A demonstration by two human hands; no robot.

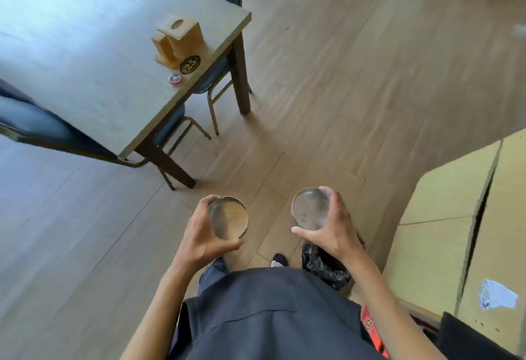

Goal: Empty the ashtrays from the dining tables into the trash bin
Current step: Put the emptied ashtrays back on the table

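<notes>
From the head camera, the person's left hand (200, 231) holds a round clear glass ashtray (228, 219) in front of the body, above the wooden plank floor (327, 89). Its grip is curled round the rim, thumb at the near edge and fingers over the far one. The disc is tipped on edge, its flat face turned toward the camera and slightly right (no long axis, being round).

The right hand (333, 228) holds a second round clear glass ashtray (310, 208) the same way, thumb under the near rim, fingers wrapped over the far side. This one is also tilted, its face turned toward the camera and a little left. It hangs above a dark bin lined with a black bag (324, 267) that stands on the floor by the person's feet. Both ashtrays look see-through and grey-tinged, with blurred contents that I cannot tell.

To the left stands a pale wooden bench (85, 69) bearing a light wooden tissue box holder (179, 40).
</notes>
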